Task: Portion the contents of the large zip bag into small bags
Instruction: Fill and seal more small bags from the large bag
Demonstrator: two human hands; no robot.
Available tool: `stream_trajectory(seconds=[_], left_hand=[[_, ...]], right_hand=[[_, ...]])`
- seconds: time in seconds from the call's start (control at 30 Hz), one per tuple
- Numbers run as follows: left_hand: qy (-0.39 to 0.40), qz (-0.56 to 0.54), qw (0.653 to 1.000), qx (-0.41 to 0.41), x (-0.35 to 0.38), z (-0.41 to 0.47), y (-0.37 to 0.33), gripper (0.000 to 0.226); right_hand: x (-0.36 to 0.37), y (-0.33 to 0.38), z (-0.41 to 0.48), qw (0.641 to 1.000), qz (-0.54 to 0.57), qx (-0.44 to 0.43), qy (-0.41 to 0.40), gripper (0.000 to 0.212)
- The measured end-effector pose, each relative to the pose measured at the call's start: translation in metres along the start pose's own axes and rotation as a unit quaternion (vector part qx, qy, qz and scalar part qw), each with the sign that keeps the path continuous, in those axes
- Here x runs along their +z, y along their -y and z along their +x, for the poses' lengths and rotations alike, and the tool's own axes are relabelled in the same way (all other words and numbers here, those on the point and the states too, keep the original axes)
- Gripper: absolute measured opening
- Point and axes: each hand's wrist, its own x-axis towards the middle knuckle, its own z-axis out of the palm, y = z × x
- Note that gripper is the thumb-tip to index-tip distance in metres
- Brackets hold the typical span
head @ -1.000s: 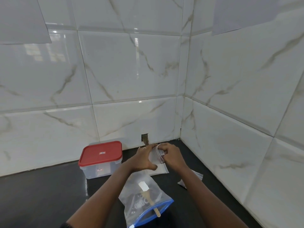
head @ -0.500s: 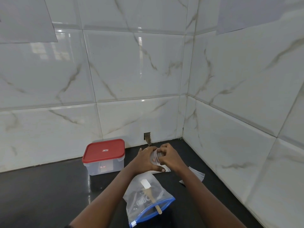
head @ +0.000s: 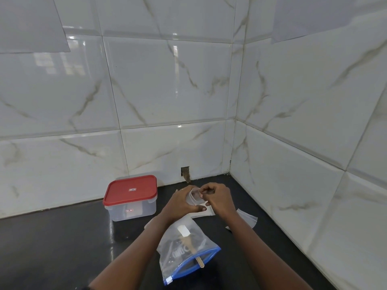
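Hands: left hand (head: 181, 204) and right hand (head: 218, 199) meet over the counter (head: 62, 248), both pinching the small bag (head: 195, 198), as half a second before.
Small bag: rim pulled round and open, with the right fingers curled at its top.
Source: large bag (head: 188, 245) lies nearer, unmoved, blue zip frontmost, stick (head: 199, 262) poking out.
Writing: white letters inside the large bag, unreadable.
Left: box (head: 130, 197), red lid, labels illegible.

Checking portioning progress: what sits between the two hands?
A small clear bag, gripped by both the left hand and the right hand, shown in the head view.
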Motion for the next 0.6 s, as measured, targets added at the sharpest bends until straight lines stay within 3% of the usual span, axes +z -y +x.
stream_trajectory(seconds=[0.17,0.3,0.43,0.6], left_hand=[[-0.006,-0.013,1.0,0.004,0.007,-0.002,-0.003,0.062],[-0.003,0.033,0.999,-0.033,0.011,0.0,0.0,0.06],[0.088,0.114,0.989,-0.033,0.024,-0.007,-0.005,0.07],[0.228,0.274,0.934,0.0,0.051,-0.022,-0.013,0.076]], right_hand=[[-0.001,0.003,-0.003,0.998,-0.048,-0.016,-0.022,0.01],[-0.004,-0.007,-0.007,0.991,-0.1,0.071,-0.058,0.009],[-0.012,-0.025,-0.019,0.942,-0.294,0.155,0.051,0.023],[-0.015,-0.041,-0.038,0.892,-0.352,0.226,0.173,0.008]])
